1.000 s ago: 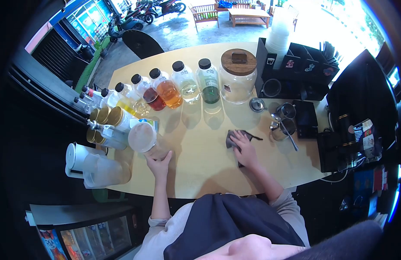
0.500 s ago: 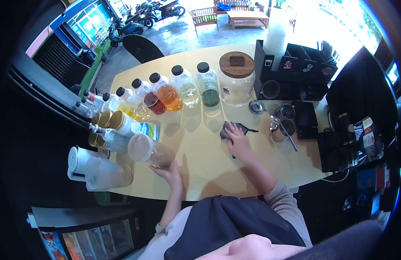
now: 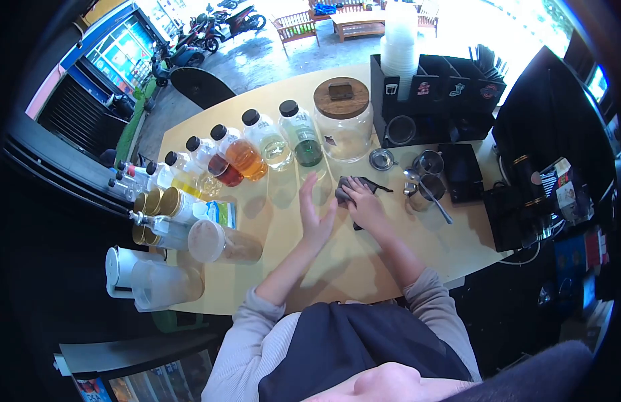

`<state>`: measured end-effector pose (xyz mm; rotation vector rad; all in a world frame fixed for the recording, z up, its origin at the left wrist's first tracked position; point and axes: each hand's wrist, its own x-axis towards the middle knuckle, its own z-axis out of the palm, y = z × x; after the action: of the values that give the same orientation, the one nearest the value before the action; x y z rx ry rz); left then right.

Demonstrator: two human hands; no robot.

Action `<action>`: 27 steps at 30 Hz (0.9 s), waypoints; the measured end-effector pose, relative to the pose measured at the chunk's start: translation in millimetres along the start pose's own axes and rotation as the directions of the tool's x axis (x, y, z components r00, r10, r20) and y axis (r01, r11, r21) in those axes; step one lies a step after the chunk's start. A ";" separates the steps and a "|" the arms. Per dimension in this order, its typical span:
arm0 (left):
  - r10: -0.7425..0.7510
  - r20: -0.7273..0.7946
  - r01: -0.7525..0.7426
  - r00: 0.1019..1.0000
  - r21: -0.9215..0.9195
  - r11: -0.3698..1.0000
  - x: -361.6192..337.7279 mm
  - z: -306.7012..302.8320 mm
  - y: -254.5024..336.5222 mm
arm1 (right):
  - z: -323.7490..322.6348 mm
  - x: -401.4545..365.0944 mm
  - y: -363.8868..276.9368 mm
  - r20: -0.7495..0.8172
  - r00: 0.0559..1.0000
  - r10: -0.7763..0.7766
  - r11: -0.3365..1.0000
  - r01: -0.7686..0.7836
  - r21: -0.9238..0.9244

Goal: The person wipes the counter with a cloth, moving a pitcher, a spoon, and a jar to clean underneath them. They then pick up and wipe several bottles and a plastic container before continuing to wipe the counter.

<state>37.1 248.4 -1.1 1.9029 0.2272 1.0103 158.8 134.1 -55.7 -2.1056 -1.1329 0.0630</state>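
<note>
My right hand (image 3: 365,204) presses on a dark grey cloth (image 3: 344,189), its fingers curled over the bunched fabric on the table. One thin end of the cloth sticks out to the right. To its left, my left hand (image 3: 316,216) is raised above the table with its fingers extended and thumb apart, holding nothing. A clear tub with a pale lid (image 3: 223,242) stands left of that hand, apart from it. Beyond the hands are a green-tinted bottle (image 3: 303,142) and a large glass jar with a wooden lid (image 3: 344,130).
Several capped bottles, including an orange one (image 3: 244,161), curve along the table's far left edge. Plastic pitchers (image 3: 166,287) stand near left. At right are a metal cup with a long spoon (image 3: 425,199), a small metal lid (image 3: 382,159) and a black organizer (image 3: 431,100) with stacked cups.
My left hand has let go of the clear tub and moved right and forward, near the cloth. My right hand stays on the cloth, which has shifted slightly right across the table. The view has shifted.
</note>
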 end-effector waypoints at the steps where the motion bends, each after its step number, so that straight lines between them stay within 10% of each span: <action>1: 0.001 0.009 -0.001 1.000 0.023 1.000 18.5 12.2 -1.8 | -0.1 3.9 0.2 -0.011 1.000 0.028 1.000 -0.028 -0.012; 27: -0.032 -0.431 0.185 0.902 0.318 0.930 126.3 135.1 -32.8 | 5.6 2.4 5.0 -0.171 0.980 0.097 0.978 -0.126 -0.165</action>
<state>224.4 245.3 12.3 1.9352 0.8084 1.3651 161.8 137.3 -62.2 -2.2834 -0.9518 -0.1586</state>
